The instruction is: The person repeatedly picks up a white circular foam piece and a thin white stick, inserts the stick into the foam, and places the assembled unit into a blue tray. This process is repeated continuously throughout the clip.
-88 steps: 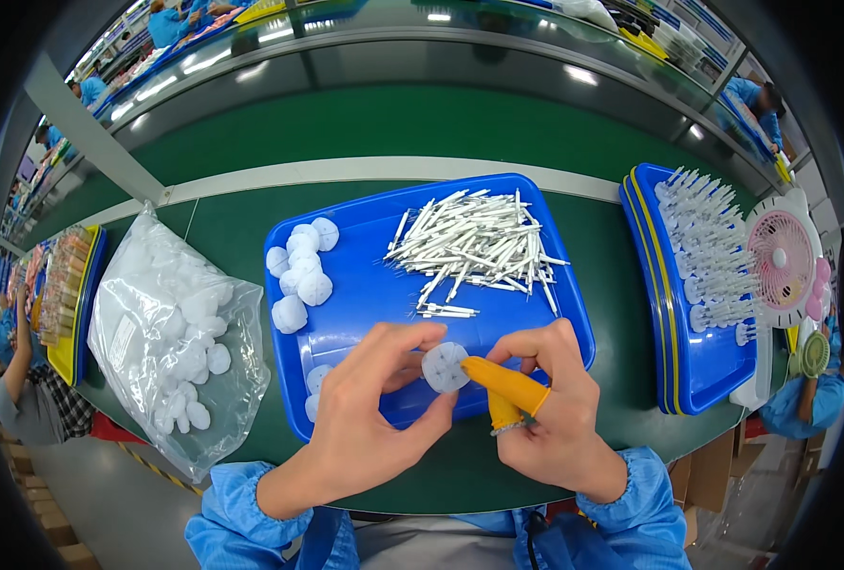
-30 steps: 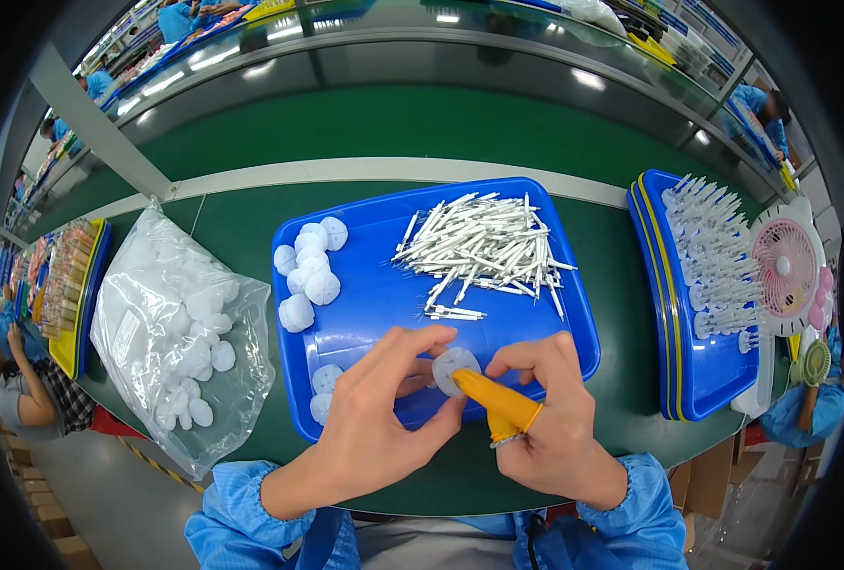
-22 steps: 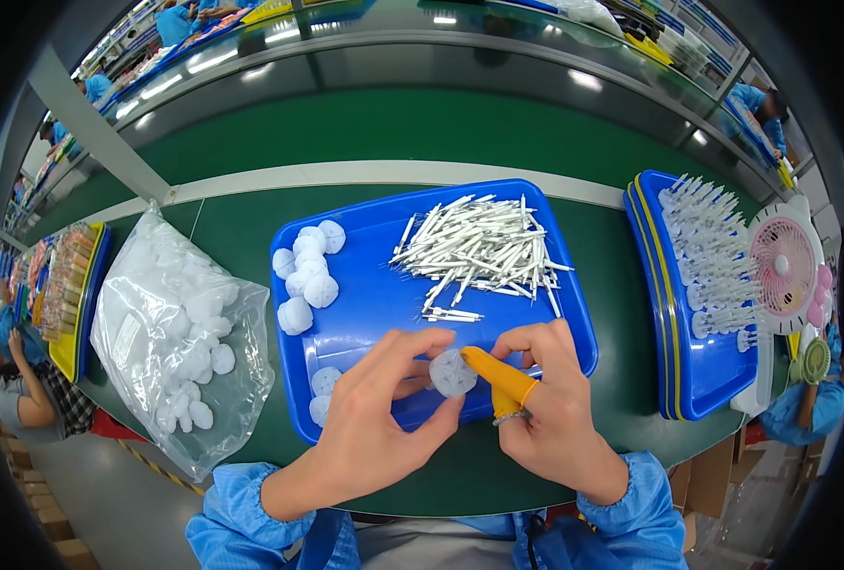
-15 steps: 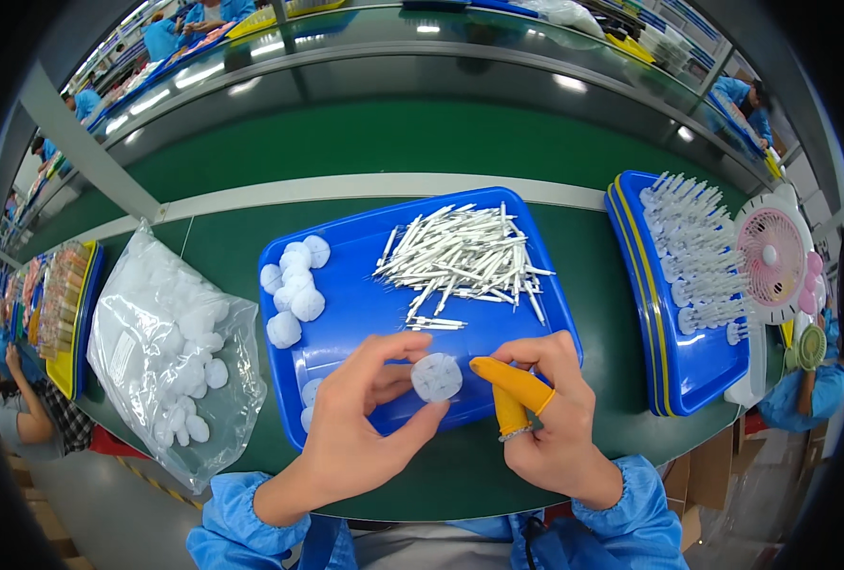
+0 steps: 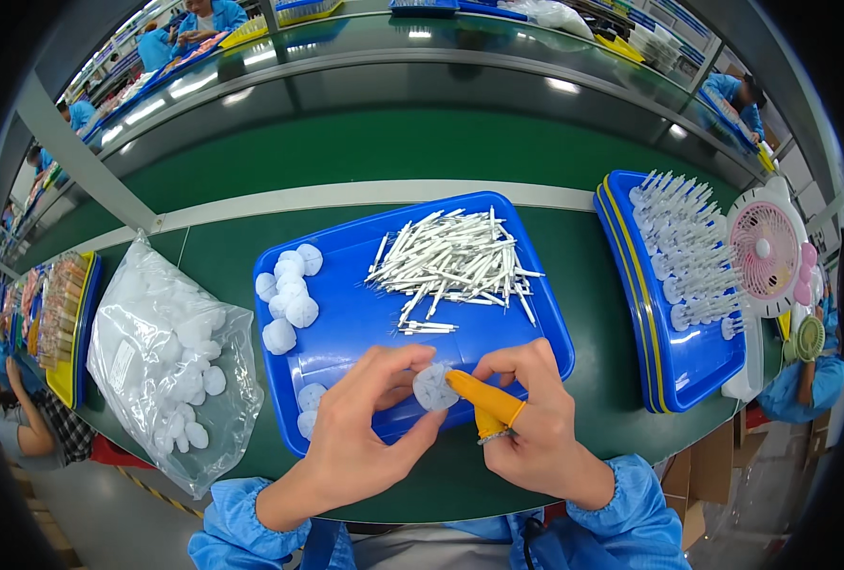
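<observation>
Between thumb and fingers, my left hand [image 5: 374,404] grips a round, translucent white plastic disc [image 5: 433,388] over the near edge of a blue tray [image 5: 346,350]. Yellow finger cots [image 5: 488,394] cover fingers of my right hand [image 5: 536,418]; a covered fingertip touches the disc's right side, and whether this hand pinches anything is hidden. A heap of thin white sticks with fine wire-like ends [image 5: 455,256] fills the tray's far right. More white discs [image 5: 291,290] lie along its left side, a few of them close to my left hand.
To the left lies a clear plastic bag [image 5: 180,351] of white discs. Stacked blue and yellow trays [image 5: 692,375] at right carry rows of upright white stick pieces [image 5: 683,247]. Beside them stands a pink and white fan [image 5: 766,249]. A long green belt [image 5: 393,142] runs beyond the table.
My right hand has moved left, bringing its yellow-covered fingertip onto the disc, which was apart from it before. My left hand keeps its hold. The whole view has shifted slightly.
</observation>
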{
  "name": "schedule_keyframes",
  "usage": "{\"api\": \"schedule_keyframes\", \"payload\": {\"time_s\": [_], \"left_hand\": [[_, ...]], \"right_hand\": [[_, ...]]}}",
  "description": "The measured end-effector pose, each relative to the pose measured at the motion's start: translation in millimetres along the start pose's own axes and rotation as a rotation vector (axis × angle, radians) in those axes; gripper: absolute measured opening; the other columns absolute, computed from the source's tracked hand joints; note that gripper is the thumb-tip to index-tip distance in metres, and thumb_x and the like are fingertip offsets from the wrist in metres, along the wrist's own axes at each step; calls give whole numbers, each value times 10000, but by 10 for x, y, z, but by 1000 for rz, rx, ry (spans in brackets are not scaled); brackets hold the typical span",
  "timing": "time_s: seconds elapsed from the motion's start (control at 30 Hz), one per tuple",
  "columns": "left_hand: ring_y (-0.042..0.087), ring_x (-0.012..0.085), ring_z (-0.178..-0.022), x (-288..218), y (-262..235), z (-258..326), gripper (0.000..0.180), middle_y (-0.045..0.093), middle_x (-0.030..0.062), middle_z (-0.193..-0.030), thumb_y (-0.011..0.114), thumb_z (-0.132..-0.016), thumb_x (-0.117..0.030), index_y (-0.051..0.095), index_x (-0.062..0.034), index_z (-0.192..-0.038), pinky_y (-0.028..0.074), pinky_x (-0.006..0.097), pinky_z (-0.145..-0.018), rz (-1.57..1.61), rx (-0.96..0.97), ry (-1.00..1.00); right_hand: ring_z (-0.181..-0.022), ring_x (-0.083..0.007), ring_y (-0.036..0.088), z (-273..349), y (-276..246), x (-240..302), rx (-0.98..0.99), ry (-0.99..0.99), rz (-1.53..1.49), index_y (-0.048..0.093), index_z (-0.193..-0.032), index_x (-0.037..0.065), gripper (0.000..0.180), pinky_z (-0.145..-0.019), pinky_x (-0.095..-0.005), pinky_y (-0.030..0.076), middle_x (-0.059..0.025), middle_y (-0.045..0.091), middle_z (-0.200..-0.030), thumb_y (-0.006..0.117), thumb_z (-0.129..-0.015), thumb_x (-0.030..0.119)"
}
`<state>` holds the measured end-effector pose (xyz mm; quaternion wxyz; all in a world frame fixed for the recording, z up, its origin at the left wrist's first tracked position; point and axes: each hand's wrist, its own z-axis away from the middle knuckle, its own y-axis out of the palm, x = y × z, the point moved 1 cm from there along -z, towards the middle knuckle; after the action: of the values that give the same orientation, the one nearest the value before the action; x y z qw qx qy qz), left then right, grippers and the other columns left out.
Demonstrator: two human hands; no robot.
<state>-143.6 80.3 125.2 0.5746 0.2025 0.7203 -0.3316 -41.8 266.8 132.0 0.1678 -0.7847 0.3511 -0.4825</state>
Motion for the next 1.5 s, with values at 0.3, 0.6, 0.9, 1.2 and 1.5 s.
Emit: {"api": "schedule_keyframes", "payload": {"time_s": [0.3,0.6,0.9,1.2,1.5], "left_hand": [[710,258,-1214,-36,-7,3,575,627,137,-1271,803,-854,102,588,15,-1380,623,365,-999,-7,14,16],[729,251,-1167,5,-19,4,560,675,136,-1298,806,-865,56,610,-24,-1383,598,374,-1019,106,-59,-52],[558,294,-1395,9,0,76,783,638,154,-1346,867,-839,-160,478,28,-1492,431,468,-1192,356,40,-107],[639,299,-1251,86,83,59,496,622,152,-1281,788,-897,-107,613,58,-1331,506,447,-1093,94,98,-115],[661,230,-1242,-14,33,51,388,684,142,-1323,687,-990,23,617,51,-1370,492,341,-1095,1,208,-204]], "right_hand": [[-903,-312,542,15,4,0,10,5,31,782,-1025,-70,491,-736,-396,464,-130,635,-1129,683,-544,-75],[-970,-364,570,21,-6,16,6,34,64,704,-1071,-39,389,-838,-468,447,-159,628,-1169,753,-685,-48],[-1021,-389,672,196,-183,-6,228,417,-560,599,-1294,40,354,-827,-425,539,-210,687,-1154,698,-954,27],[-869,-94,685,1065,-1606,-403,-602,672,-235,774,-1109,4,166,-780,-265,546,-32,763,-974,783,-958,72],[-612,-269,601,1472,-2791,-1085,-601,789,773,721,-981,-80,171,-605,-420,459,-188,630,-703,664,-851,16]]}}
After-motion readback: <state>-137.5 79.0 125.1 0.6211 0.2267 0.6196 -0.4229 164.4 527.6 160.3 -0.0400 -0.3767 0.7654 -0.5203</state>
